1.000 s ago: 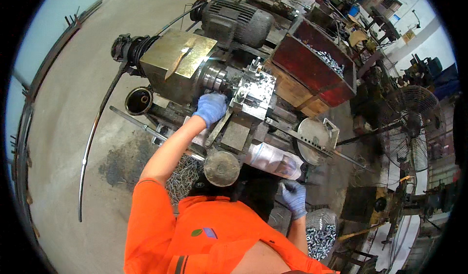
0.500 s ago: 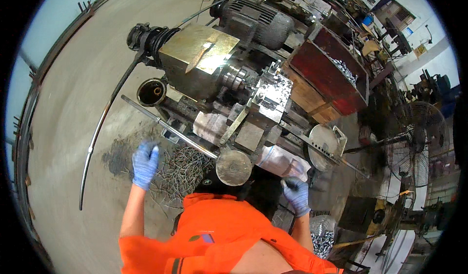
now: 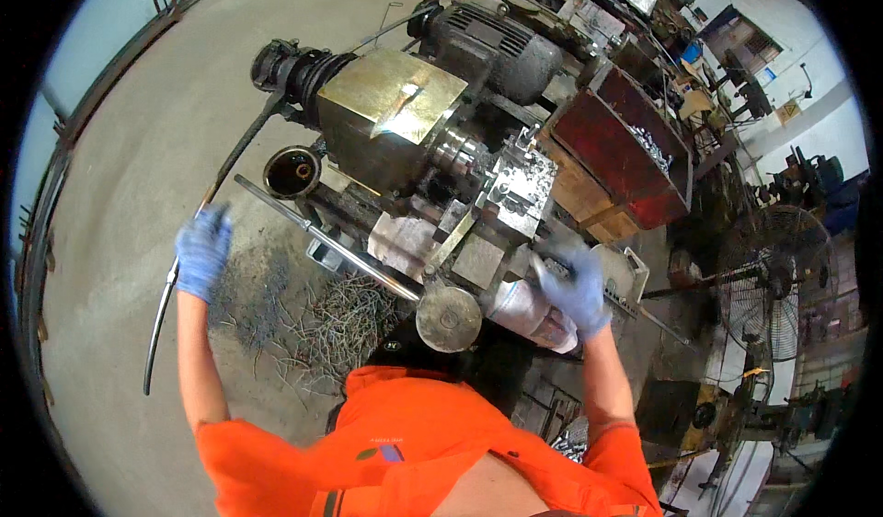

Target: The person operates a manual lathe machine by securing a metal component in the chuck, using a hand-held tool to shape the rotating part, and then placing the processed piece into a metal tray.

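My left hand (image 3: 204, 252), in a blue knitted glove, lies over the long metal lever (image 3: 235, 154) on the left of a lathe-like machine. Its fingers overlap the lever, and I cannot see whether they wrap round it. My right hand (image 3: 578, 282), gloved too and smeared by motion, is above the round metal handwheel (image 3: 609, 261) right of the tool slide (image 3: 521, 184). Whether its fingers hold anything cannot be made out. Between the hands are the chuck (image 3: 458, 152), a second round handwheel (image 3: 448, 318) and a slanting metal rod (image 3: 331, 241).
Thin metal shavings (image 3: 340, 328) lie heaped on the floor below the rod. A red bin (image 3: 621, 140) with small metal parts stands behind the slide. Further off are a motor (image 3: 497, 48) and a standing fan (image 3: 773, 278). White cloth (image 3: 529, 310) lies by the near handwheel.
My left hand has moved up and left from above the shavings to the lever. My right hand has risen from beside the cloth to the right handwheel. The view has shifted slightly.
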Motion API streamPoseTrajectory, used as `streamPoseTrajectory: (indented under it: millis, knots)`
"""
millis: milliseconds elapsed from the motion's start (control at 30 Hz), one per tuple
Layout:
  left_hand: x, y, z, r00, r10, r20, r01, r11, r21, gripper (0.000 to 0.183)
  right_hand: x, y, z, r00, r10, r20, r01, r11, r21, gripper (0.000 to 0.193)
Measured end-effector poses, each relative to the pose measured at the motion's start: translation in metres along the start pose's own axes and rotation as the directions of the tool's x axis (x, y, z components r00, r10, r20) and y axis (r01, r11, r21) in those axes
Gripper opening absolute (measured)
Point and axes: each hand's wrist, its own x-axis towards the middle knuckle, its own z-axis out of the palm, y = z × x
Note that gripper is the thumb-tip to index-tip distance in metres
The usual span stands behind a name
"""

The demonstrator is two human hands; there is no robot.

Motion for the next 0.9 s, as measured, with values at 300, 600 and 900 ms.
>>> streamPoseTrajectory:
  millis: [300,600,900]
  knots:
    - [-0.052,-0.146,0.026,0.917,-0.362,0.165,0.296,0.898,0.327,0.043,0.137,0.024,0.086,0.934,-0.087,0.345,0.179,0.953,-0.245,0.039]
    - [-0.053,0.04,-0.016,0.717,-0.602,0.35,0.515,0.797,0.316,0.048,0.136,0.03,0.1,0.956,-0.026,0.292,0.092,0.972,-0.214,0.03]
    - [0.029,-0.009,0.043,0.824,-0.299,0.481,0.362,0.931,-0.041,0.04,0.141,0.01,0.093,0.907,0.11,0.406,0.099,0.882,-0.46,0.047]
